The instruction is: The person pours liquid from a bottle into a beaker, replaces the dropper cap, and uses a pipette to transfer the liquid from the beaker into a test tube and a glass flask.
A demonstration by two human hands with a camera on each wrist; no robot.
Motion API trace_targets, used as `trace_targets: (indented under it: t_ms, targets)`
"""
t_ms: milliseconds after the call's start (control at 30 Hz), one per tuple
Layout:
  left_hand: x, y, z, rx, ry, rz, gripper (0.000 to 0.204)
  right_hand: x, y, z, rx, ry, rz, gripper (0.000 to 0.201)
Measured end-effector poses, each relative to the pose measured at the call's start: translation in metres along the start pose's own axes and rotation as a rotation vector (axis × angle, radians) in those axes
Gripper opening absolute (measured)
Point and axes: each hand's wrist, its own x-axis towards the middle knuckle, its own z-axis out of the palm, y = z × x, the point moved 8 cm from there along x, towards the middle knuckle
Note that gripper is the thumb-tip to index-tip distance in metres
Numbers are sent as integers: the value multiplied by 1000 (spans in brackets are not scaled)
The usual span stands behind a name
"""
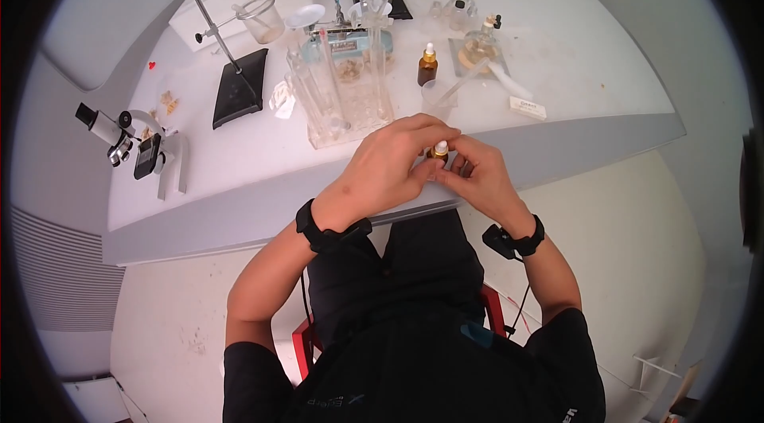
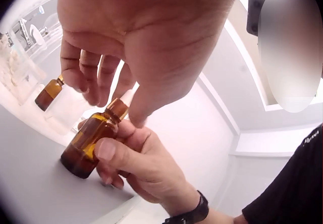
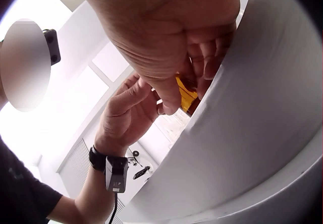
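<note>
An amber glass dropper bottle [image 2: 86, 146] with a gold collar [image 2: 119, 108] and white rubber bulb [image 1: 441, 147] stands near the front edge of the table, tilted in the left wrist view. Dark liquid fills its lower part. My right hand [image 1: 481, 172] grips the bottle's body between thumb and fingers. From above, my left hand [image 1: 378, 168] pinches around the collar and bulb, its thumb against the collar. In the right wrist view, the right hand [image 3: 171, 42] hides most of the amber glass. Just behind the hands is a clear plastic cup [image 1: 436, 95] with a stirring rod leaning in it.
Another amber dropper bottle [image 1: 427, 71] stands behind the cup. Left of it are a clear rack [image 1: 318, 136] with glass tubes, a blue balance [image 1: 346, 45] and a ring stand [image 1: 239, 89]. A microscope [image 1: 119, 136] occupies the far left, an alcohol lamp [image 1: 480, 45] the right.
</note>
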Motion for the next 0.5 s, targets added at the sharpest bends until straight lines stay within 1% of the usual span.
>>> trace_targets:
  t_ms: [33, 100, 133, 200, 233, 300, 333, 400, 433, 500]
  targets:
    - [-1, -3, -1, 0, 2, -3, 21, 0, 0, 1, -11, -20, 30, 36]
    - [-1, -11, 4, 111, -83, -5, 25, 0, -1, 3, -1, -25, 38, 36]
    - [-1, -9, 1, 111, -83, -6, 25, 0, 0, 3, 6, -25, 47, 36]
    - [1, -9, 0, 215, -144, -99, 27, 0, -1, 4, 22, -22, 45, 36]
    - [1, -8, 0, 215, -144, -99, 27, 0, -1, 4, 38, -19, 43, 37]
    - [1, -11, -2, 217, -126, -156, 27, 0, 2, 4, 43, -19, 33, 37]
    - [0, -11, 0, 216, -126, -155, 27, 0, 3, 4, 48, -20, 24, 38]
    - [0, -3, -1, 103, -31, -38, 26, -1, 4, 3, 18, -34, 46, 38]
    - [0, -5, -1, 103, -31, -39, 26, -1, 4, 3, -10, -49, 68, 38]
    - [-1, -11, 1, 150, -85, -61, 27, -1, 2, 5, -3, -60, 63, 38]
